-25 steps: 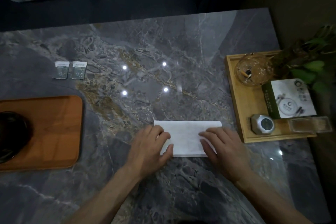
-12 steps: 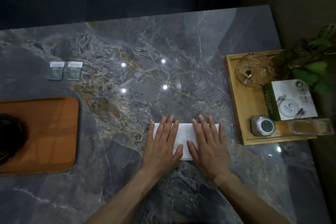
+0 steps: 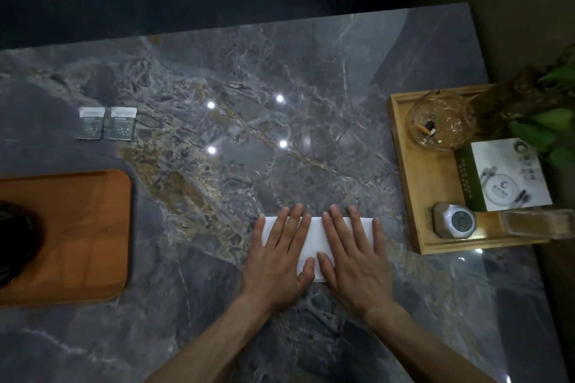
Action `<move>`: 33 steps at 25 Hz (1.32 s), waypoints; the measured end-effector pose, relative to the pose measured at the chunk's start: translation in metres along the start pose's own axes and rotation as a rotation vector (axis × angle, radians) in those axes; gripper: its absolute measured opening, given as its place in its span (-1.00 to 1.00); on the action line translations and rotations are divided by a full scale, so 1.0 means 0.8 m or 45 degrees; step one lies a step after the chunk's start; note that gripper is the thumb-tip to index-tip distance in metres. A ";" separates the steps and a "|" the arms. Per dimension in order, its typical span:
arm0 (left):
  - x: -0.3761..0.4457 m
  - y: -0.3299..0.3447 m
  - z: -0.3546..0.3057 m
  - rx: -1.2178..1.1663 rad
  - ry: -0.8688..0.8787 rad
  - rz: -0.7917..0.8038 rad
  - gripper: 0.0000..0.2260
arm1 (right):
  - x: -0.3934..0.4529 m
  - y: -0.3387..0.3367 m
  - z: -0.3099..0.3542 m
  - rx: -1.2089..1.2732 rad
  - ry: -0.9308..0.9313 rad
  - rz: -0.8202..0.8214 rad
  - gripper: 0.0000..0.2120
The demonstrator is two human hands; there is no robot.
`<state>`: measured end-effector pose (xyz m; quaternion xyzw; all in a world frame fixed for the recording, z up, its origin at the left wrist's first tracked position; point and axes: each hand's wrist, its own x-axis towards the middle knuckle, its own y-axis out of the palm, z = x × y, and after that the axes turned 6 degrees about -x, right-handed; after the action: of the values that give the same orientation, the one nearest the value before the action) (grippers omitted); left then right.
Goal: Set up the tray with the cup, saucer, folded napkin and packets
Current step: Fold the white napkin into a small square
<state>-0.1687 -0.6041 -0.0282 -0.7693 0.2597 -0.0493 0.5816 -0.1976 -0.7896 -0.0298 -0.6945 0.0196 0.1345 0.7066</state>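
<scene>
Both hands flat, fingers spread, left hand (image 3: 280,255) and right hand (image 3: 351,258) on the napkin (image 3: 314,236): press evenly outward so you crease it sharp.

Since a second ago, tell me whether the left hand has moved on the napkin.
Yes. The left hand was curled at the napkin's left end; now it lies flat on it, fingers stretched away from the person, level with the light wooden tray's near part.

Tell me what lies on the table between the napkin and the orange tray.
Nothing. In the head view the marble table is bare between the napkin, flattened under both hands, and the orange tray. The two packets sit farther back, off that line.
</scene>
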 end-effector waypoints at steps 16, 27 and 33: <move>-0.009 -0.024 0.013 0.008 -0.121 0.063 -0.32 | -0.010 -0.011 -0.018 0.029 0.079 0.047 -0.33; -0.007 -0.071 0.032 -0.127 -0.416 0.065 -0.23 | -0.064 -0.016 -0.032 0.292 0.419 0.077 -0.29; 0.015 -0.093 0.029 -0.443 -0.633 0.153 -0.45 | -0.082 -0.011 -0.013 0.248 0.568 0.096 -0.27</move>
<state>-0.1240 -0.5754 0.0300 -0.8291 0.1592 0.2201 0.4887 -0.2575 -0.8108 -0.0072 -0.6344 0.2139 0.0017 0.7428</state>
